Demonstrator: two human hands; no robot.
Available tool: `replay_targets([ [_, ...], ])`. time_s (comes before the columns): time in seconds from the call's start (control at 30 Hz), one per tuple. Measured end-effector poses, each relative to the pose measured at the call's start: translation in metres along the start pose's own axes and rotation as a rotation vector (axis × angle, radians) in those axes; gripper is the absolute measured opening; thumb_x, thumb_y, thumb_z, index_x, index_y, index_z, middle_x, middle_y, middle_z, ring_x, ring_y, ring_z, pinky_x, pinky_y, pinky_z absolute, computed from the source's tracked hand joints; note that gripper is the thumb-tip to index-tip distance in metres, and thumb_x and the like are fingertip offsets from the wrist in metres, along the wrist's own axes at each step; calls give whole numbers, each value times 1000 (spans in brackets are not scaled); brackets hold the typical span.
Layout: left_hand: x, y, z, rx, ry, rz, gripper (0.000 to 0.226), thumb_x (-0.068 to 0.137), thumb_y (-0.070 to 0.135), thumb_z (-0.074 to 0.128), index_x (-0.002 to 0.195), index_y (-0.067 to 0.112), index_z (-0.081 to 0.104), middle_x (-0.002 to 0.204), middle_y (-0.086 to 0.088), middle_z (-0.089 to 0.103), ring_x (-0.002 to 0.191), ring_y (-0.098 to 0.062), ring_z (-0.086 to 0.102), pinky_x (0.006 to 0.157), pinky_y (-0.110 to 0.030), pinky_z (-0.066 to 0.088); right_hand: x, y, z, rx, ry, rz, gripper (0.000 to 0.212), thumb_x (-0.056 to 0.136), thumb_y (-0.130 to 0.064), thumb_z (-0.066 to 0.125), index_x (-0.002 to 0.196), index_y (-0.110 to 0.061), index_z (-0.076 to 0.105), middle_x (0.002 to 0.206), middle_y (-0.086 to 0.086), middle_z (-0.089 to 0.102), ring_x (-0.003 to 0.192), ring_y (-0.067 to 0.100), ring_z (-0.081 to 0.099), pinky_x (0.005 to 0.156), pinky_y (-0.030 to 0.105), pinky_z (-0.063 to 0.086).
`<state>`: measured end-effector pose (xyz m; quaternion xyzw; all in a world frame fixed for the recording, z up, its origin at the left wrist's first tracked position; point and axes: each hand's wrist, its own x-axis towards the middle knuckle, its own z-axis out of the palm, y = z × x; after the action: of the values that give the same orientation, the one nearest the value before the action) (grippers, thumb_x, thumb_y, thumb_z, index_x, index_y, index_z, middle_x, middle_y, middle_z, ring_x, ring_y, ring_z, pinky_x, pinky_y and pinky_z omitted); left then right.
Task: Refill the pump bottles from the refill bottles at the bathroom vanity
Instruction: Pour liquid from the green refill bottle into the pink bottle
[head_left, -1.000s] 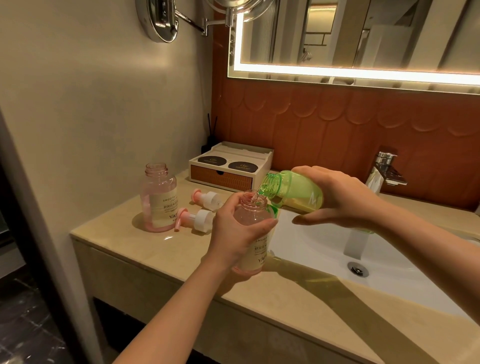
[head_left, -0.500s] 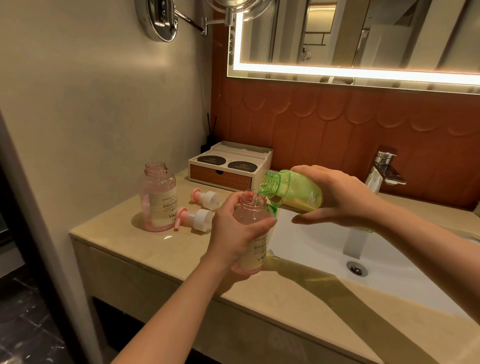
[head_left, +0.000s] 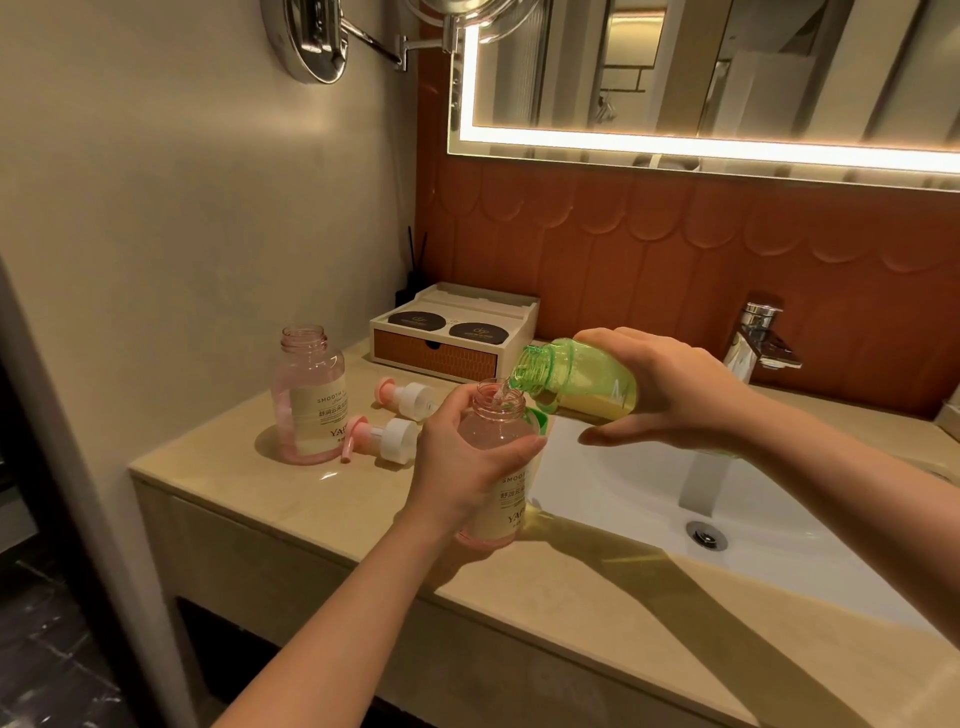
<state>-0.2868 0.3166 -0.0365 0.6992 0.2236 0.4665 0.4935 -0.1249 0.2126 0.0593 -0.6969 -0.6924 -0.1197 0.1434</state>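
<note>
My left hand (head_left: 457, 457) grips an uncapped pink pump bottle (head_left: 506, 499) upright on the counter by the basin's left edge. My right hand (head_left: 670, 389) holds a green refill bottle (head_left: 582, 382) tipped nearly flat, its mouth over the pink bottle's neck, with a thin stream of liquid running in. A second uncapped pink bottle (head_left: 310, 395) stands to the left near the wall. Two pink and white pump heads (head_left: 384, 435) (head_left: 410, 399) lie on the counter between the two bottles. A green cap (head_left: 540, 423) peeks out behind the held pink bottle.
The beige vanity counter (head_left: 322, 514) holds a white basin (head_left: 649, 488) with a drain and a chrome faucet (head_left: 758, 340) at the back right. A small drawer box (head_left: 452, 338) sits against the tiled wall. A lit mirror hangs above; a wall runs close on the left.
Both hands and both bottles stay almost where they were; the green bottle remains tipped with liquid running into the pink bottle.
</note>
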Motion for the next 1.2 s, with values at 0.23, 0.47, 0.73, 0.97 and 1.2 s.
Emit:
replay_targets([
  [0.23, 0, 1, 0, 4, -2, 9, 43, 67, 22, 82, 97, 34, 54, 99, 14, 64, 95, -2, 59, 79, -25, 51, 0, 1, 0, -2, -10, 7, 82, 66, -51, 76, 136, -30, 38, 118, -5, 56, 105, 12, 52, 79, 32, 50],
  [0.47, -1, 1, 0, -4, -3, -1, 43, 68, 21, 81, 98, 35, 54, 100, 14, 63, 96, -3, 59, 81, -27, 51, 1, 0, -2, -17, -13, 1, 82, 66, -50, 76, 136, -29, 38, 117, -5, 57, 102, 11, 52, 77, 29, 50],
  [0.73, 0, 1, 0, -24, -5, 2, 41, 66, 19, 82, 95, 33, 56, 97, 13, 65, 92, -2, 61, 76, -21, 49, 1, -2, -4, -42, -15, 7, 84, 66, -50, 76, 137, -29, 37, 119, -5, 56, 104, 13, 53, 77, 31, 50],
  [0.97, -1, 1, 0, -34, -6, 4, 41, 67, 19, 82, 96, 32, 56, 97, 13, 65, 93, -2, 61, 78, -24, 50, 1, -3, -6, -36, -25, 9, 84, 65, -49, 77, 137, -28, 38, 119, -5, 56, 104, 12, 53, 79, 30, 50],
  [1.2, -1, 1, 0, -26, -4, 5, 43, 66, 19, 82, 97, 33, 56, 97, 14, 65, 92, -1, 61, 81, -27, 51, 2, -3, -7, -39, -33, 14, 85, 65, -49, 77, 137, -28, 37, 118, -4, 56, 104, 13, 53, 80, 34, 51],
])
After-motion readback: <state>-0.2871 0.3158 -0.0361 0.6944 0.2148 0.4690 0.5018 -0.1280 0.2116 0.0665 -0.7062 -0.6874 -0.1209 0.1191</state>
